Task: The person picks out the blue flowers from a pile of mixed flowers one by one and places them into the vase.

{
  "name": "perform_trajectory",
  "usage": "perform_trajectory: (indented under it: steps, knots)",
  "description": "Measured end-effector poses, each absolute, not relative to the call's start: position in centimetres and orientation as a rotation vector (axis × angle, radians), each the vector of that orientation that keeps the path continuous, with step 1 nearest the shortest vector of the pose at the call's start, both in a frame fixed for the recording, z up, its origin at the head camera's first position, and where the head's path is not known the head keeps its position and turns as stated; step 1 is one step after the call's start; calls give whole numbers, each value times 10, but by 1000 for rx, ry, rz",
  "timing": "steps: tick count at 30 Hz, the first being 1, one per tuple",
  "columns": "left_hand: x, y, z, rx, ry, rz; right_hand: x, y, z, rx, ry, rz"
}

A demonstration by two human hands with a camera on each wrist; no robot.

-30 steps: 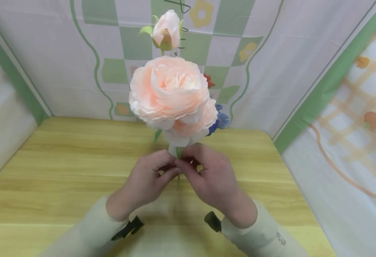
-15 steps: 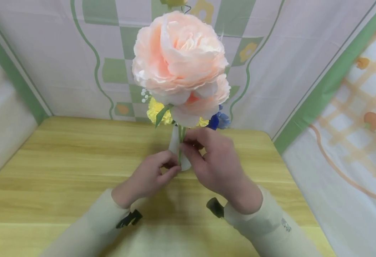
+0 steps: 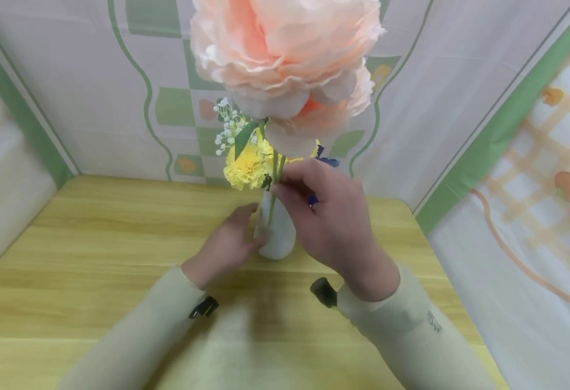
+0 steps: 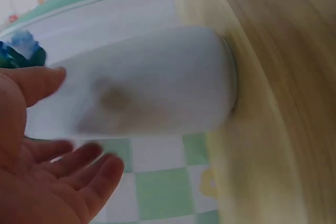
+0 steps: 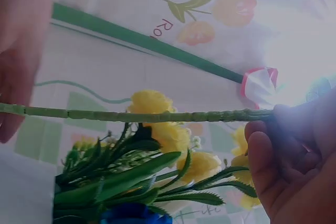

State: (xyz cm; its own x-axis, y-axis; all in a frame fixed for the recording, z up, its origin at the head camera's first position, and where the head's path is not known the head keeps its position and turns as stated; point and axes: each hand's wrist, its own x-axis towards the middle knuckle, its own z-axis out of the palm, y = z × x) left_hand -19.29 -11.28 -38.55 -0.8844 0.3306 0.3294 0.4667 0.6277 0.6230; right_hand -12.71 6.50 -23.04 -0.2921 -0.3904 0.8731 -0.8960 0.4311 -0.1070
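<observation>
My right hand (image 3: 335,225) pinches the green stem (image 5: 178,116) of a large peach artificial flower (image 3: 289,65), a second peach bloom beneath it. The stem's lower end hangs in front of a white vase (image 3: 282,238) standing upright on the table. My left hand (image 3: 223,246) is at the vase's left side, thumb and fingers spread apart around it. In the left wrist view the vase (image 4: 173,85) lies beyond those spread fingers. Yellow flowers (image 3: 246,168), white sprigs (image 3: 223,127) and a blue flower (image 5: 134,213) rise at the vase's top.
The light wooden table (image 3: 95,244) ends at a patterned green-and-white cloth backdrop (image 3: 172,108) behind the vase. More printed cloth (image 3: 533,216) hangs along the right side, and pale cloth (image 3: 7,179) borders the left.
My right hand has raised the peach flower upward, bringing the vase and yellow flowers behind it into sight. My left hand has left the stem and moved up to the vase's side.
</observation>
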Motion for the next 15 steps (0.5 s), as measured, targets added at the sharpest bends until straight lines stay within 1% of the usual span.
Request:
perform_trajectory:
  steps: [4,8,15]
  knots:
    - [-213,-102,-393,-563,-2657,-1416,-130,62,-219,1068,-1865,777]
    - [-228,-90,-397,-583,-2515,-1712,-134,60,-211,1042,-1861,782]
    - [-233,-85,-396,-575,-2455,-1720,-143,58,-207,982,-1882,777]
